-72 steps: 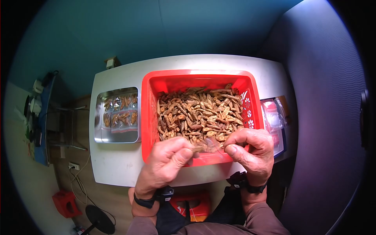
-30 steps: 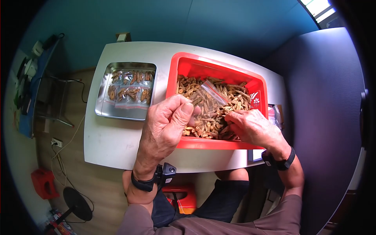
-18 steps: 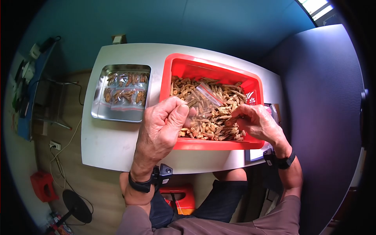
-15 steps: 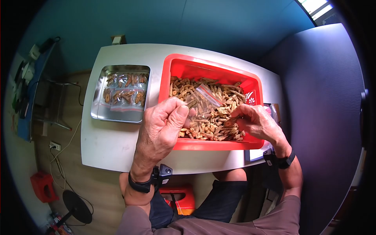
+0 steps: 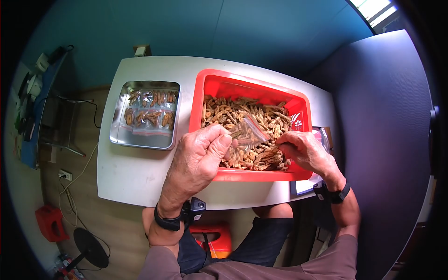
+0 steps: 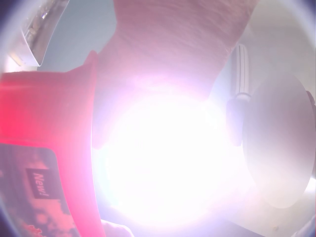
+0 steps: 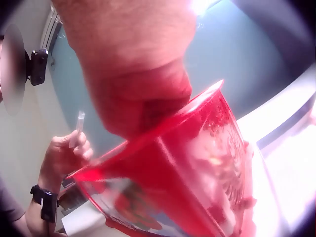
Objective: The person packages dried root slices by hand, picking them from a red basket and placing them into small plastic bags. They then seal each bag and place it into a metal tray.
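Observation:
In the head view my left hand (image 5: 198,156) pinches a clear zip bag (image 5: 252,133) with a red-edged top between thumb and fingers. Some dried slices show through its plastic close to the thumb. The bag hangs over a red plastic basket (image 5: 198,102) heaped with dried root slices (image 5: 263,116). My right hand (image 5: 305,151) is bent over the basket's right side, its curled fingers just right of the bag's top. I cannot tell whether they hold a slice. In the right wrist view the basket's rim partly hides the right fingers; glare washes out the left wrist view.
A metal tray (image 5: 119,135) with several filled zip bags (image 5: 151,116) stands left of the basket on the white table (image 5: 126,182). More plastic packs (image 5: 322,137) lie beyond the basket's right side. A dark padded panel (image 5: 378,140) borders the table on the right.
Both hands were close together at the basket's front edge, then spread apart. Dark slices showed at the right fingertips half a second ago. The bag has since shifted slightly right, towards the right hand.

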`<state>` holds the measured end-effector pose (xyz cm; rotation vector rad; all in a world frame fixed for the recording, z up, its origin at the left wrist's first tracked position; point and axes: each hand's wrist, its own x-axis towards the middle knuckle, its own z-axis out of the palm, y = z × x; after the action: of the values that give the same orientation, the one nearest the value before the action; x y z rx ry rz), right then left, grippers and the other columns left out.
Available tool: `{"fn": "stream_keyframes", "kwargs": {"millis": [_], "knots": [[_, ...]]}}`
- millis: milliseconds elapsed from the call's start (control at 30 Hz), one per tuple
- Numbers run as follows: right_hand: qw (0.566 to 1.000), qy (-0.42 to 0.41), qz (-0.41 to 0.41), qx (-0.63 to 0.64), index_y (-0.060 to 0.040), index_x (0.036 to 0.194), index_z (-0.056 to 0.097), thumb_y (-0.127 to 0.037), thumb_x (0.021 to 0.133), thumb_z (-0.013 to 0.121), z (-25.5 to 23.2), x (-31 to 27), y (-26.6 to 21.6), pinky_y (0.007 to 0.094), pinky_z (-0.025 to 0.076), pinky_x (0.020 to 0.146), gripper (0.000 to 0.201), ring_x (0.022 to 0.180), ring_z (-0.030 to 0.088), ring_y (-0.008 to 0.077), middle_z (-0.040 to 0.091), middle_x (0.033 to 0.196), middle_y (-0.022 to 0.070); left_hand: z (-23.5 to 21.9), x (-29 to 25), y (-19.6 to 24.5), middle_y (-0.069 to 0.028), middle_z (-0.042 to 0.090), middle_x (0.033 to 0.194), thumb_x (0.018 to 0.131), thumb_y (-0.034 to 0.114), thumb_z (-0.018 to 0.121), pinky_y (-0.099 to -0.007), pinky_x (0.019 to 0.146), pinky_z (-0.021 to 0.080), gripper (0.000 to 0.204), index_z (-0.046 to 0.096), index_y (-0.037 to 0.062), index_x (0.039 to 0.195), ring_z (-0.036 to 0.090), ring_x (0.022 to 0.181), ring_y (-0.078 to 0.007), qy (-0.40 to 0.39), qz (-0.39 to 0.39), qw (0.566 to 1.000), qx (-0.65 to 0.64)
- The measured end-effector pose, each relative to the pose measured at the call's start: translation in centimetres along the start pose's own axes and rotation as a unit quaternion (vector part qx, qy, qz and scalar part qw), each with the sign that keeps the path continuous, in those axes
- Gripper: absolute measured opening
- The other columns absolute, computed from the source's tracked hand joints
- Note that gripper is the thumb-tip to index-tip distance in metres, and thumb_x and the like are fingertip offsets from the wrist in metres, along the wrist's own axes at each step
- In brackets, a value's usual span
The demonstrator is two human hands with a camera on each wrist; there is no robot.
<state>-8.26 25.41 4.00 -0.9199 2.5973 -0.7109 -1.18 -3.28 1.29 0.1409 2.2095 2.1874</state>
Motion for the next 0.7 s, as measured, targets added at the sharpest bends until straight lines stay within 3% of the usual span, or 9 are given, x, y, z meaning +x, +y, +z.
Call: {"fn": "stream_keyframes", "kwargs": {"millis": [67,133,167,233,333,600,700], "knots": [[1.000,0.010,0.004,0.013,0.0017,0.103,0.066,0.000,0.089,0.068,-0.2,-0.2,0.1,0.0326,0.054,0.064,0.014,0.069,0.069,0.0196,0.068,0.081,0.0124,0.1,-0.1,0.1,-0.0003,0.060,0.071,0.105,0.027,0.055,-0.0226,0.062,0.043,0.032,0.068,-0.0003,0.094,0.053,0.068,-0.0066,-0.004,-0.008,1.000,-0.006],[0.994,0.001,0.072,0.087,0.0026,0.101,0.065,-0.004,0.094,0.067,-0.1,-0.6,0.9,0.0284,0.054,0.062,0.010,0.065,0.065,0.0123,0.065,0.076,0.0061,0.1,-0.1,0.3,0.0000,0.060,0.071,0.104,0.025,0.055,-0.0228,0.062,0.044,0.031,0.068,-0.0007,0.095,0.053,0.068,-0.0065,-0.010,-0.007,1.000,0.029],[0.994,0.002,0.072,0.085,0.0026,0.101,0.065,-0.004,0.094,0.067,-0.1,-0.8,1.0,0.0284,0.054,0.062,0.010,0.065,0.065,0.0123,0.065,0.076,0.0061,0.1,-0.2,0.4,0.0000,0.060,0.071,0.104,0.025,0.055,-0.0228,0.062,0.044,0.031,0.068,-0.0007,0.095,0.053,0.068,-0.0065,-0.009,-0.005,1.000,0.028],[0.963,0.021,0.137,0.230,0.0019,0.100,0.065,-0.009,0.097,0.067,-0.1,-1.1,1.2,0.0248,0.053,0.062,0.011,0.066,0.063,0.0080,0.063,0.077,0.0009,0.2,-0.2,0.5,-0.0005,0.062,0.072,0.104,0.023,0.056,-0.0230,0.062,0.044,0.029,0.068,-0.0012,0.095,0.054,0.068,-0.0065,-0.018,-0.001,0.999,0.038],[0.946,0.015,0.169,0.277,0.0002,0.099,0.065,-0.011,0.097,0.068,-0.4,-1.1,1.4,0.0227,0.053,0.062,0.012,0.064,0.061,0.0074,0.062,0.077,-0.0001,0.2,-0.1,0.3,-0.0007,0.062,0.073,0.103,0.021,0.057,-0.0229,0.063,0.045,0.027,0.068,-0.0018,0.095,0.054,0.069,-0.0062,-0.018,-0.013,0.999,0.045],[0.920,0.053,0.160,0.354,-0.0018,0.104,0.066,-0.013,0.097,0.069,-0.2,-1.3,0.7,0.0213,0.051,0.057,0.014,0.063,0.062,0.0063,0.066,0.078,0.0006,0.2,0.0,-0.2,0.0005,0.061,0.073,0.103,0.019,0.057,-0.0219,0.065,0.046,0.025,0.067,-0.0021,0.095,0.053,0.069,-0.0055,-0.010,0.004,1.000,0.028],[0.908,0.128,0.086,0.391,0.0003,0.105,0.066,-0.005,0.095,0.069,0.7,-1.7,0.1,0.0214,0.052,0.055,0.012,0.061,0.065,0.0082,0.067,0.076,0.0037,0.5,-0.1,0.1,-0.0003,0.062,0.075,0.104,0.022,0.056,-0.0230,0.067,0.048,0.027,0.066,-0.0014,0.095,0.055,0.070,-0.0065,-0.009,-0.003,1.000,-0.025]]}}
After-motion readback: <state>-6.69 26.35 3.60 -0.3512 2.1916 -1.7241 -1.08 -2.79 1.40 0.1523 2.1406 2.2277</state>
